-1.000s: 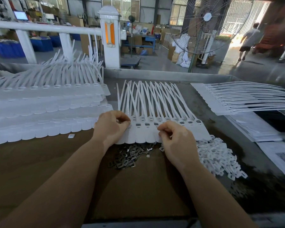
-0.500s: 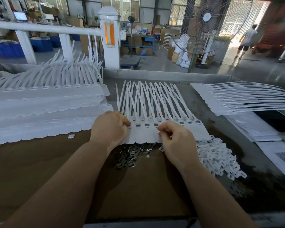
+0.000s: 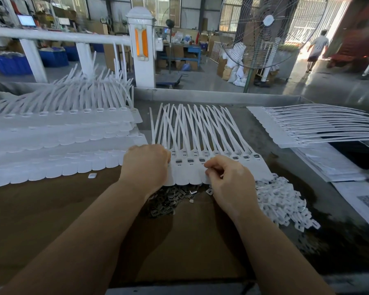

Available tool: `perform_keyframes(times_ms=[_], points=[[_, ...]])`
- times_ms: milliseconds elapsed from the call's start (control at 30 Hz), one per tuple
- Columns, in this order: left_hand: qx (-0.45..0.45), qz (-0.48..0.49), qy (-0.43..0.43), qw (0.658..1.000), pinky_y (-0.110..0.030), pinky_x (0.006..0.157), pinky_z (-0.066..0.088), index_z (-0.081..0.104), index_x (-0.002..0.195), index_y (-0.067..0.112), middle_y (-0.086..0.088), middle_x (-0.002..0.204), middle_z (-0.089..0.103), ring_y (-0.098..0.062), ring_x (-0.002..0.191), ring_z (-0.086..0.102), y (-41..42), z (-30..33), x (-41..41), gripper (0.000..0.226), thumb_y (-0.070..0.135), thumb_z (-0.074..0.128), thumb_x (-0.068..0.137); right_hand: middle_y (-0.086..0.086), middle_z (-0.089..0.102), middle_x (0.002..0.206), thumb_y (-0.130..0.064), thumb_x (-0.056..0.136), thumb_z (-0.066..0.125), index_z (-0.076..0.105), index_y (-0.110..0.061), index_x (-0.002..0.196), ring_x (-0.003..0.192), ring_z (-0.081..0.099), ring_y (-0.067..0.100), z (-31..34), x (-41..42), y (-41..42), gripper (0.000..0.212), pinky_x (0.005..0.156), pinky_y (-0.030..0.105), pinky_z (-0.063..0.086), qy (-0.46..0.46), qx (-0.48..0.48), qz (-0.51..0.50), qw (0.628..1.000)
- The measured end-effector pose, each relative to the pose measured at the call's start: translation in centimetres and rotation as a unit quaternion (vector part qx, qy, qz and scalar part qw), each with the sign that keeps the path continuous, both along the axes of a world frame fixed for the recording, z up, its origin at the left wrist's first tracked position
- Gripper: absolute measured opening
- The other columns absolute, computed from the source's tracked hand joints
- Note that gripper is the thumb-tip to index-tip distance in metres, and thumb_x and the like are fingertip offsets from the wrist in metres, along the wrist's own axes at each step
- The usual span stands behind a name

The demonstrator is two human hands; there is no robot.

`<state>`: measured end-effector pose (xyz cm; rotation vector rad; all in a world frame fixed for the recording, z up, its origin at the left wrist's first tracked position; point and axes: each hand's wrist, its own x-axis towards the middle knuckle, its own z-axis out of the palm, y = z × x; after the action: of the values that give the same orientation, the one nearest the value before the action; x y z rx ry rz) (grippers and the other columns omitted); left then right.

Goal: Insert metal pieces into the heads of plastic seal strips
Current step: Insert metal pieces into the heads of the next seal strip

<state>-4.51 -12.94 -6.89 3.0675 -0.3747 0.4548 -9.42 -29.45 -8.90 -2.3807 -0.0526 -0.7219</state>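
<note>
White plastic strips (image 3: 202, 145) lie fanned in a joined row, heads toward the person, so each socket faces up within reach; the left hand (image 3: 146, 167), fingers curled, presses on the row's left end, apparently to steady it; the right hand (image 3: 228, 182) pinches at a head near the middle, whether around a metal piece cannot be told; the hands sit apart. Grey metal pieces (image 3: 168, 199) are heaped just below the heads, between the wrists, for short reaches; white clips (image 3: 281, 201) pile to the right; stacked strips (image 3: 58, 133) wait left.
</note>
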Motion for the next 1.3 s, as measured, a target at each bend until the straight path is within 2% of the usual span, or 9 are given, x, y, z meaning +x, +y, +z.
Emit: perform_keyframes(times_ms=[133, 200, 300, 367, 467, 600, 667, 900, 1300], points=[[0.098, 0.016, -0.004, 0.995, -0.030, 0.070, 0.027, 0.048, 0.072, 0.016, 0.004, 0.069, 0.041, -0.015, 0.053, 0.034, -1.4, 0.9, -1.4, 0.020, 0.003, 0.042, 0.086, 0.000, 0.069, 0.089, -0.010, 0.086, 0.060, 0.069, -0.014, 0.094, 0.082, 0.060, 0.014, 0.0, 0.0, 0.0, 0.013, 0.076, 0.026, 0.047, 0.009, 0.002, -0.002, 1.000], [0.120, -0.007, 0.000, 0.993, -0.031, 0.072, 0.027, 0.029, 0.061, 0.016, 0.003, 0.065, 0.030, -0.013, 0.050, 0.025, -2.0, 1.3, -2.0, 0.031, 0.005, 0.042, 0.087, -0.001, 0.069, 0.089, -0.011, 0.086, 0.060, 0.069, -0.015, 0.095, 0.081, 0.060, 0.014, -0.1, 0.0, 0.0, 0.013, 0.075, 0.024, 0.046, 0.010, 0.001, -0.006, 1.000], [0.102, -0.013, -0.010, 0.995, -0.030, 0.072, 0.027, 0.026, 0.060, 0.017, 0.003, 0.065, 0.029, -0.013, 0.051, 0.024, -2.1, 1.2, -2.1, 0.033, 0.005, 0.043, 0.087, -0.002, 0.069, 0.089, -0.011, 0.086, 0.060, 0.069, -0.016, 0.095, 0.081, 0.060, 0.013, -0.1, 0.0, 0.0, 0.013, 0.075, 0.022, 0.045, 0.013, 0.006, -0.008, 1.000], [0.040, 0.021, -0.018, 0.999, -0.028, 0.069, 0.030, 0.042, 0.065, 0.015, 0.004, 0.066, 0.039, -0.013, 0.053, 0.032, -1.5, 0.7, -1.8, 0.024, 0.004, 0.041, 0.086, -0.003, 0.069, 0.089, -0.011, 0.086, 0.061, 0.069, -0.016, 0.094, 0.081, 0.059, 0.012, -0.1, 0.0, -0.1, 0.013, 0.073, 0.021, 0.043, 0.014, 0.009, -0.007, 1.000], [-0.062, 0.039, -0.008, 0.997, -0.027, 0.072, 0.037, 0.066, 0.094, 0.021, 0.003, 0.092, 0.066, -0.019, 0.078, 0.057, -0.5, 0.1, -1.2, 0.028, 0.010, 0.041, 0.090, -0.004, 0.069, 0.087, -0.012, 0.085, 0.062, 0.070, -0.017, 0.092, 0.077, 0.056, 0.009, -0.2, 0.0, -0.1, 0.012, 0.070, 0.018, 0.039, 0.006, 0.009, -0.010, 1.000], [-0.115, 0.018, -0.032, 0.993, -0.030, 0.091, 0.033, 0.068, 0.101, 0.027, 0.007, 0.100, 0.068, -0.015, 0.089, 0.057, -0.2, -0.3, -0.9, 0.023, 0.025, 0.048, 0.090, -0.003, 0.069, 0.081, -0.008, 0.084, 0.063, 0.071, -0.015, 0.091, 0.073, 0.057, 0.009, -0.1, 0.0, -0.2, 0.012, 0.068, 0.020, 0.042, -0.024, 0.029, -0.019, 0.999], [-0.130, -0.018, -0.067, 0.989, -0.029, 0.090, 0.028, 0.069, 0.103, 0.029, 0.011, 0.102, 0.067, -0.012, 0.094, 0.053, -0.3, -0.3, -1.0, 0.022, 0.028, 0.052, 0.089, -0.002, 0.069, 0.080, -0.005, 0.084, 0.061, 0.071, -0.013, 0.091, 0.073, 0.062, 0.014, 0.0, 0.1, -0.2, 0.014, 0.069, 0.024, 0.047, -0.041, 0.053, -0.023, 0.997], [-0.068, -0.297, -0.019, 0.952, -0.023, 0.083, 0.013, 0.069, 0.102, 0.034, 0.018, 0.101, 0.060, -0.006, 0.099, 0.040, -2.2, -0.1, -2.3, 0.020, 0.033, 0.053, 0.091, 0.000, 0.069, 0.080, -0.002, 0.083, 0.060, 0.069, -0.011, 0.090, 0.077, 0.063, 0.019, 0.2, 0.3, -0.3, 0.014, 0.071, 0.034, 0.051, -0.073, 0.079, -0.041, 0.993], [-0.058, -0.293, 0.010, 0.954, -0.027, 0.086, 0.011, 0.067, 0.107, 0.036, 0.017, 0.103, 0.048, -0.005, 0.098, 0.029, -3.5, -1.2, -2.3, 0.030, 0.049, 0.045, 0.092, -0.003, 0.067, 0.081, -0.003, 0.085, 0.058, 0.069, -0.013, 0.092, 0.080, 0.061, 0.016, 0.4, 0.0, -0.2, 0.016, 0.073, 0.038, 0.051, -0.056, 0.086, -0.027, 0.994]])
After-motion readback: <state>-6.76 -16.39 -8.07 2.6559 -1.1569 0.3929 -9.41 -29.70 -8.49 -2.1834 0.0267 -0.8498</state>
